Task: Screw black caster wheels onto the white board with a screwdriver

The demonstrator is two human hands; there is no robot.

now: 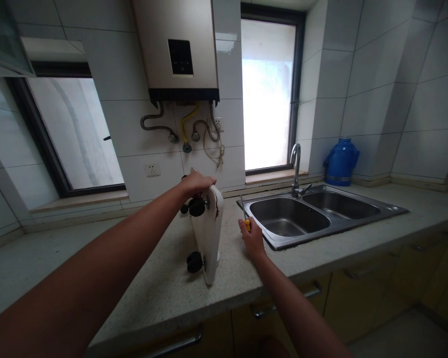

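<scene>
A white board (212, 243) with black caster wheels (194, 262) stands on its edge on the countertop, its wheels facing left. Its rim is chipped and brown near the upper right corner. My left hand (197, 184) is closed over the top edge and steadies it upright. To the right of the board, my right hand (254, 239) grips a screwdriver (248, 225) by its yellow handle, with the thin shaft pointing up. The screwdriver is apart from the board. Most of the board's right face is turned away from view.
The speckled countertop (149, 278) runs along the tiled wall. A double steel sink (276, 243) with a faucet (296, 164) lies to the right. Behind it stands a blue container (341, 161). A water heater (179, 30) with hoses hangs above the counter. Drawer handles (179, 343) project below.
</scene>
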